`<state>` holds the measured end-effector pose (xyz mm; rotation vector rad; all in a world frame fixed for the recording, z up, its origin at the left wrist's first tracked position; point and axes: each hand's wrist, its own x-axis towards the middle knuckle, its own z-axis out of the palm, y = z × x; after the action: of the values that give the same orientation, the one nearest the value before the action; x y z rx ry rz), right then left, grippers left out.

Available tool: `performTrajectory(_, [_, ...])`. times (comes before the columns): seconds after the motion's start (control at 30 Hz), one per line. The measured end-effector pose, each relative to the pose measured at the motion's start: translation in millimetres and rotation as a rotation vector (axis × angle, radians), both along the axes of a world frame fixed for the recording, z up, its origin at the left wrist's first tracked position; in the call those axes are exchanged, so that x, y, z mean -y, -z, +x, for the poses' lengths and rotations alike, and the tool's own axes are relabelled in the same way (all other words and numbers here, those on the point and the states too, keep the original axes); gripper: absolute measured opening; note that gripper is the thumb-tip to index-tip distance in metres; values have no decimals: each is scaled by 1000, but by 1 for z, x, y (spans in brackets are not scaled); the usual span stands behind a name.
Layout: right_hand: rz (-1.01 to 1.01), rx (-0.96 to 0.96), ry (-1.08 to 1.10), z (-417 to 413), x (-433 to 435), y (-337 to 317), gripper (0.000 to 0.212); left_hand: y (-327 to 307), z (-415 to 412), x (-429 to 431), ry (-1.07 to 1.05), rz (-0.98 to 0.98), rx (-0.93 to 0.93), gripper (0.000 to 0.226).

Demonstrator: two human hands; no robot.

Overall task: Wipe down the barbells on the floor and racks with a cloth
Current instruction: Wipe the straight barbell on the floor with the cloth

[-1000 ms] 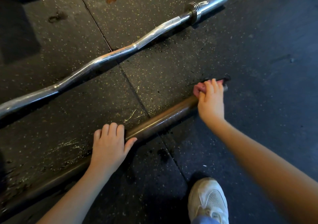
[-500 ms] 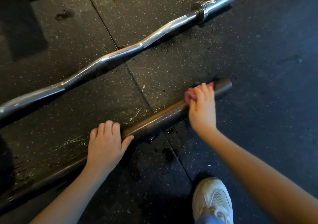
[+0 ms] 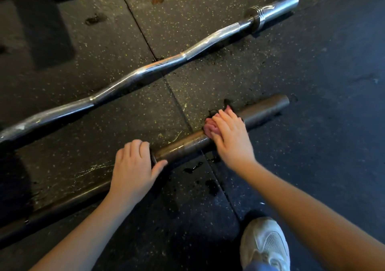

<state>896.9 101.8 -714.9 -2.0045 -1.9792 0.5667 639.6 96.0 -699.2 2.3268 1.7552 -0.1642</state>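
The left hand (image 3: 133, 166) had fingers curled round the bar (image 3: 183, 146), evidently to stop it rolling; the right hand (image 3: 231, 141) had fingers clamping the cloth (image 3: 209, 127) against it

Your left hand (image 3: 133, 166) is gripping the near barbell (image 3: 183, 143), your right hand (image 3: 231, 137) holding the cloth (image 3: 209, 126) on it further right. The far barbell (image 3: 145, 71) is lying behind, your shoe (image 3: 264, 243) in front.

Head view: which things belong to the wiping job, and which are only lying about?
Job: dark barbell, pink cloth, right hand on the cloth, left hand gripping the barbell, chrome curl bar untouched.
Lying about: white shoe, wet spots on the rubber floor.
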Motion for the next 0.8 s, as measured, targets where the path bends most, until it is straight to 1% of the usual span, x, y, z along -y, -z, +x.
performTrajectory(0.07, [-44, 78, -69, 18, -6, 1, 42, 1, -6, 10, 62, -52, -65, 78])
performTrajectory(0.1, [-54, 110, -50, 21, -9, 1, 42, 1, -8, 12, 83, -75, -92, 83])
performTrajectory(0.17, [-38, 101, 96, 7, -11, -2, 36, -2, -9, 9, 105, -92, -112, 87])
performTrajectory(0.2, [-29, 66, 186, -8, -10, -4, 33, -5, -7, 6, 110, -110, -108, 87])
performTrajectory(0.23, [-20, 23, 228, -25, -8, -7, 30, -8, -6, 3, 113, -136, -94, 87])
performTrajectory(0.27, [-7, -3, 192, -41, -4, -7, 28, -9, -6, -1, 110, -161, -78, 87])
performTrajectory(0.33, [8, 5, -63, -59, 8, -4, 29, -10, -8, -10, 92, -201, -47, 83])
performTrajectory(0.4, [2, 43, -297, -49, 7, -8, 40, -12, -9, -17, 72, -226, -38, 81])
performTrajectory(0.43, [-5, 65, -345, -39, 1, -10, 42, -13, -11, -19, 63, -211, -30, 80])
performTrajectory(0.47, [4, 74, -336, -30, -5, -11, 40, -14, -13, -19, 51, -182, -15, 79])
performTrajectory(0.53, [25, 59, -139, -21, -13, -11, 34, -16, -16, -13, 42, -140, 23, 80])
performTrajectory(0.6, [-4, 55, 82, -39, -15, -13, 37, -15, -18, -8, 38, -135, 56, 83])
performTrajectory(0.63, [-34, 46, 112, -56, -14, -13, 37, -14, -19, -9, 33, -142, 67, 84])
performTrajectory(0.67, [-46, 43, 68, -73, -11, -12, 34, -14, -20, -11, 30, -151, 72, 85])
performTrajectory(0.7, [-38, 38, -42, -86, -7, -10, 31, -13, -20, -14, 26, -162, 73, 85])
performTrajectory(0.77, [-33, 19, -299, -101, -3, -8, 35, -14, -22, -21, 8, -194, 73, 87])
performTrajectory(0.8, [-29, 22, -387, -100, -6, -10, 38, -14, -22, -24, -16, -206, 78, 87])
